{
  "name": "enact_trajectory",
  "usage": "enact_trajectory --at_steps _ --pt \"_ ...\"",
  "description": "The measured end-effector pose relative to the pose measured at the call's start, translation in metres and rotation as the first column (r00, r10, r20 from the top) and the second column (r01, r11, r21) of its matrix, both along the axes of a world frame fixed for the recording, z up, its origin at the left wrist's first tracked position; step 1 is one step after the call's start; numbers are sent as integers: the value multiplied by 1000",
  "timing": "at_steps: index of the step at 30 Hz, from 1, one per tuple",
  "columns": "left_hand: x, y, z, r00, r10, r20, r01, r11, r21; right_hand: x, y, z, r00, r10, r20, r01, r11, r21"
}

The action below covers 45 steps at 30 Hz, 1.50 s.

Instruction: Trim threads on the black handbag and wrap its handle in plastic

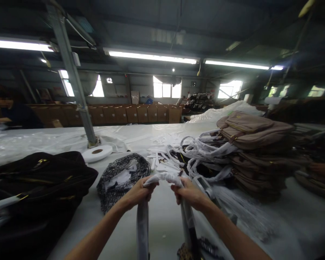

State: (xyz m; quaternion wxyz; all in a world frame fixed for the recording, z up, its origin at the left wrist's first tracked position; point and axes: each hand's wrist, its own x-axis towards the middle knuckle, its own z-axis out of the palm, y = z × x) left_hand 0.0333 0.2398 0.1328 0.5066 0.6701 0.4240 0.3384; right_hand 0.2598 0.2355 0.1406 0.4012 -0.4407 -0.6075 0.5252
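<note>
A bag strap wrapped in white sheeting arches between my hands, its two ends hanging down toward me. Wrapped round its left side are the closed fingers of my left hand. My right hand grips the other side the same way. At the lower edge, below the right hand, a dark and brown patterned piece shows in part; most of it is out of frame. Left of my hands sits a black-and-white speckled bag with white scraps in it.
Brown backpacks with white-wrapped handles are stacked on the right. Black bags lie at the left, near a white tape roll and metal post. Clear plastic bags lie at right. A person is at far left.
</note>
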Motion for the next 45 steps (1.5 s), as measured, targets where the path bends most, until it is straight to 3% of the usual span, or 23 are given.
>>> enact_trajectory --at_steps 3,7,9,11,13,15,19,23,26,30,33,37,42,45 --pt "-3 -33 -13 1000 6 10 -6 999 -43 8 -16 19 985 -49 -168 53 998 19" --pt "-5 -69 -48 999 30 -12 -32 992 -121 26 -25 22 961 -128 -245 132 991 2" --pt "-8 -73 -45 1000 24 -5 -24 993 -114 28 -27 22 966 -122 -227 126 992 2" --pt "-9 -67 -22 1000 -11 -2 11 999 -37 24 -30 26 976 -83 -202 90 996 24" --pt "-2 -56 15 998 -52 -48 58 991 122 18 -33 34 984 -23 -179 34 998 57" --pt "10 -47 52 990 -102 -99 120 974 191 13 -37 42 986 25 -164 -9 995 97" --pt "32 -37 102 944 -273 -186 279 960 11 19 -42 44 988 14 -155 16 982 189" --pt "21 -31 122 914 -309 -263 302 951 -67 34 -48 25 994 -8 108 -32 930 365" --pt "4 -26 123 881 -333 -337 301 942 -146 39 -52 12 976 -14 217 -74 917 392" --pt "-7 -25 112 842 -378 -385 298 921 -253 37 -51 12 982 -24 188 -53 918 392" --pt "-3 -27 111 878 -368 -306 300 921 -247 37 -50 22 995 35 95 -61 954 294" --pt "10 -31 121 908 -392 -147 341 897 -282 31 -51 47 982 187 33 -190 959 209" --pt "23 -35 124 923 -384 19 378 896 -233 9 -44 78 983 131 132 -168 930 328" --pt "19 -40 105 915 -386 117 403 882 -243 4 -37 84 984 102 146 -153 904 399"
